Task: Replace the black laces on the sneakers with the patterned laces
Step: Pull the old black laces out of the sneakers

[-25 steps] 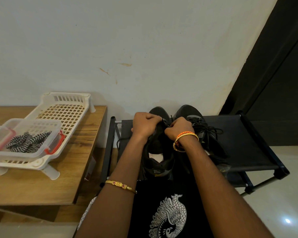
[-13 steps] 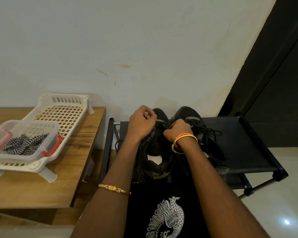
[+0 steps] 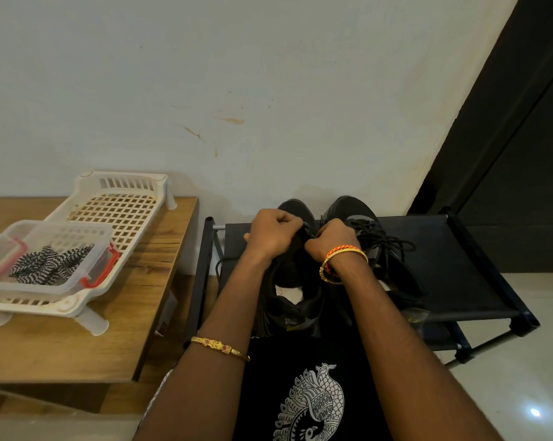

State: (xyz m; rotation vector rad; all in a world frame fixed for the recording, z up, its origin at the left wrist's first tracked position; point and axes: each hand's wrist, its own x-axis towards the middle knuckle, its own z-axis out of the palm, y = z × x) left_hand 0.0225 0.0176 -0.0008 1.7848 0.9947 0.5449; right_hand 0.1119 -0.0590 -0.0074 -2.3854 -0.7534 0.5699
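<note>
Two black sneakers stand side by side on a black rack (image 3: 453, 281), toes to the wall. Over the left sneaker (image 3: 296, 275), my left hand (image 3: 273, 232) and my right hand (image 3: 331, 241) are curled into fists and pinch its black lace near the top eyelets. The lace itself is mostly hidden under my fingers. The right sneaker (image 3: 369, 237) keeps its black lace (image 3: 386, 243) threaded and loosely tied. The patterned black-and-white laces (image 3: 49, 265) lie in a clear plastic box (image 3: 87, 230) at the left.
The clear box, with red clips, sits in a white slatted basket (image 3: 122, 205) on a wooden table (image 3: 62, 348) left of the rack. A white wall rises close behind. A dark door (image 3: 517, 148) is at the right, pale floor tiles below it.
My left hand, raised a little half a second ago, has come back down onto the left sneaker beside my right hand. The right hand has stayed on the lace area.
</note>
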